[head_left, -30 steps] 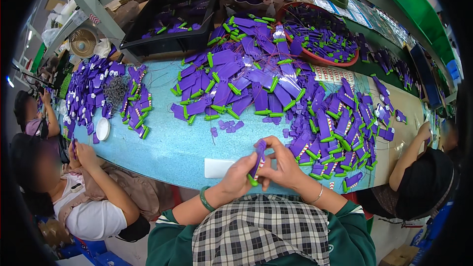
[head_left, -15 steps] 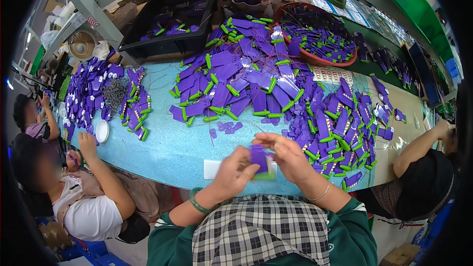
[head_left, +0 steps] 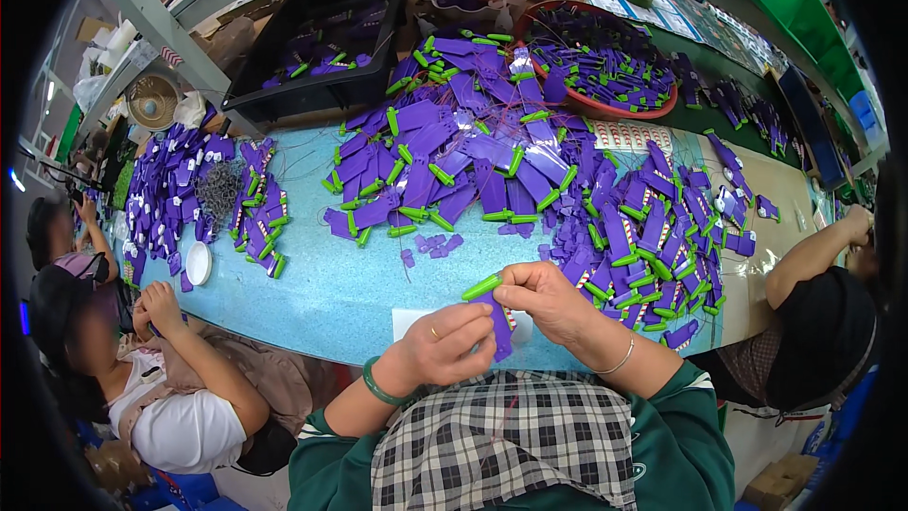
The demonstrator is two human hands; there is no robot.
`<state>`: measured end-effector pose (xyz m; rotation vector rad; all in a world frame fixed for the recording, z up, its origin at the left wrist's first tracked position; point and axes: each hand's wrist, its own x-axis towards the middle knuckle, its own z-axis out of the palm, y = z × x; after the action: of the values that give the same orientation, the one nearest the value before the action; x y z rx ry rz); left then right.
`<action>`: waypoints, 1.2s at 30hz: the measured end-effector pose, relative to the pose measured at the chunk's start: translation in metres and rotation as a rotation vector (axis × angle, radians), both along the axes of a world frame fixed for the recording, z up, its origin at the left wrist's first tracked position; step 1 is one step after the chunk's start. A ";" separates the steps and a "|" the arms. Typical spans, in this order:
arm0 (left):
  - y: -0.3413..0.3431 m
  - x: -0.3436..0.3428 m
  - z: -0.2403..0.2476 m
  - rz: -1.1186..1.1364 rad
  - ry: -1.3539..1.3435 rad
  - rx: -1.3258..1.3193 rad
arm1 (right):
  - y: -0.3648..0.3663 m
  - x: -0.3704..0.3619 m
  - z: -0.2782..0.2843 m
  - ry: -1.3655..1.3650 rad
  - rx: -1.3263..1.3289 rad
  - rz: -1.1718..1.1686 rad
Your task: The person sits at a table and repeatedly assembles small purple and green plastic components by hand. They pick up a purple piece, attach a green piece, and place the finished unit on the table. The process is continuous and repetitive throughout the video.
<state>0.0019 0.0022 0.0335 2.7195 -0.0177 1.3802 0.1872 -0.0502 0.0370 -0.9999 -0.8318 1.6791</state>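
Note:
Between my hands, above the near edge of the table, is a flat purple plastic piece with a green bar across its top and a red-and-white striped edge. The fingers of my left hand close on its purple side. My right hand pinches it by the right end of the green bar. Under the hands lies a white rectangular pad, partly covered. Similar purple and green pieces heap up to the right, and a larger pile spreads beyond my hands. Small purple tabs lie before the big pile.
At the back stand a black tray and a red basin of purple parts. To the left are more purple parts, a grey wire tangle and a white dish. Co-workers sit left and right.
The purple piece has turned so its green bar, earlier at the bottom, is now at the top. My right hand has closed on the bar. The left co-worker's hands have come together.

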 end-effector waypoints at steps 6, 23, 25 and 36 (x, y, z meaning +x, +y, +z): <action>-0.007 -0.002 0.000 -0.051 -0.010 0.015 | 0.000 0.003 -0.004 0.050 -0.086 0.137; -0.005 0.005 -0.016 0.054 -0.066 -0.549 | -0.039 0.024 -0.010 -0.144 0.229 0.099; -0.005 0.012 -0.011 0.017 -0.071 -0.866 | -0.034 0.014 0.001 -0.701 0.485 -0.279; 0.074 0.056 -0.014 0.264 0.410 -0.379 | -0.032 0.044 -0.029 0.009 0.182 -0.597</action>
<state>0.0576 0.0764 0.0192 2.6742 0.5853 0.7398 0.2315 -0.0825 0.0081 -0.9897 -0.5875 1.0785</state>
